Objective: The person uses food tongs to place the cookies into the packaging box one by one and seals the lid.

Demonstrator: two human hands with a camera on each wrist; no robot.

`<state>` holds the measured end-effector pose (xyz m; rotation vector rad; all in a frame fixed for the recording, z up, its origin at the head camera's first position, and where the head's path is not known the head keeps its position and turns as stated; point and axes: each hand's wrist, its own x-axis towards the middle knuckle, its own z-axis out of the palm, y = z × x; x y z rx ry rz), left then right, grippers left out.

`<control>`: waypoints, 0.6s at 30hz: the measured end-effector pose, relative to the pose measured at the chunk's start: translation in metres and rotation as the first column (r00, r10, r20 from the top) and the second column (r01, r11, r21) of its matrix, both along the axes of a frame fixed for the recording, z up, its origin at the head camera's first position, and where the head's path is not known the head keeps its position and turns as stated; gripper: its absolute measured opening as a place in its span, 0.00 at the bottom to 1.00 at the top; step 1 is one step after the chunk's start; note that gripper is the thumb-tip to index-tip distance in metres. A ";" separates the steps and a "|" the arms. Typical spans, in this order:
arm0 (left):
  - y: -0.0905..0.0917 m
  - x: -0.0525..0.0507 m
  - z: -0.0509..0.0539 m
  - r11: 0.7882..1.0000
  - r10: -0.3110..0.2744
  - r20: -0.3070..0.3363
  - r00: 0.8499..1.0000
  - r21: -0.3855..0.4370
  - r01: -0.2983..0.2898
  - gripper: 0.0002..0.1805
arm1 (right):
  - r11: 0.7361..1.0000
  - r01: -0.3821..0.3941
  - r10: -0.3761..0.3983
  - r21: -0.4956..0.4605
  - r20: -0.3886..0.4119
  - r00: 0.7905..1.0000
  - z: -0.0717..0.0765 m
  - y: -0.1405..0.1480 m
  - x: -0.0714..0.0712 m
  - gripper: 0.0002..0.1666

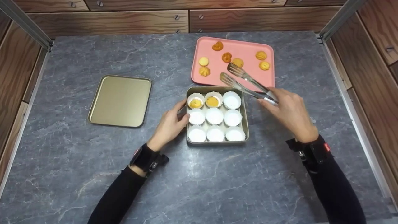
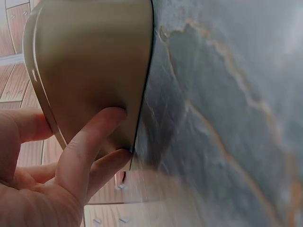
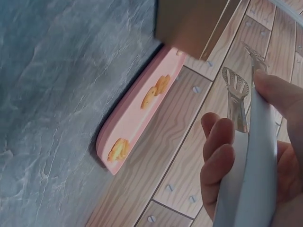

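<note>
My right hand (image 1: 287, 109) grips metal tongs (image 1: 248, 90) with white handles, seen close in the right wrist view. The slotted tips stand apart over the near part of a pink tray (image 1: 202, 43). One tip lies close to a round cookie (image 1: 238, 62). Nothing shows between the tips. My left hand (image 1: 169, 126) holds the left wall of a square gold tin (image 1: 247, 124), with fingers on its outside (image 2: 90, 56) and one digit over the rim. White paper cups (image 1: 214, 116) fill the tin. The back-left cup has a yellow cookie (image 1: 196, 103), the back-middle cup another cookie (image 1: 212, 101).
A gold lid (image 1: 121, 101) lies on the grey marbled tabletop (image 1: 199, 183) left of the tin. On the tray are pretzel-shaped cookies (image 1: 218, 46), a pale round cookie (image 1: 203, 61) and swirled cookies (image 1: 261, 55). Wood-patterned panels (image 1: 108, 23) border the table.
</note>
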<state>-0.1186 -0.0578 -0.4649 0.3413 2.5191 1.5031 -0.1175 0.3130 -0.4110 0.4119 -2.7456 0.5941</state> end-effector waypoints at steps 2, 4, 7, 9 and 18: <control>-0.001 0.000 0.000 1.000 0.002 0.001 1.000 0.000 -0.002 0.34 | 1.000 0.018 -0.018 0.010 0.020 1.000 0.001 0.000 -0.006 0.24; -0.002 0.000 0.000 1.000 -0.002 0.001 1.000 -0.001 0.002 0.34 | 0.999 0.026 -0.027 0.021 0.047 0.999 0.001 -0.001 -0.014 0.25; -0.003 0.001 0.000 1.000 -0.006 -0.005 1.000 -0.016 0.006 0.34 | 0.999 0.031 -0.034 0.038 0.087 0.996 0.001 -0.005 -0.024 0.25; -0.003 0.001 -0.001 1.000 -0.006 -0.010 1.000 -0.022 0.006 0.34 | 0.998 0.025 -0.031 0.052 0.107 0.994 0.002 -0.008 -0.032 0.25; -0.004 0.001 -0.001 0.999 0.004 -0.048 0.999 -0.046 -0.006 0.34 | 0.994 -0.021 0.004 0.105 0.160 0.987 0.011 -0.031 -0.060 0.20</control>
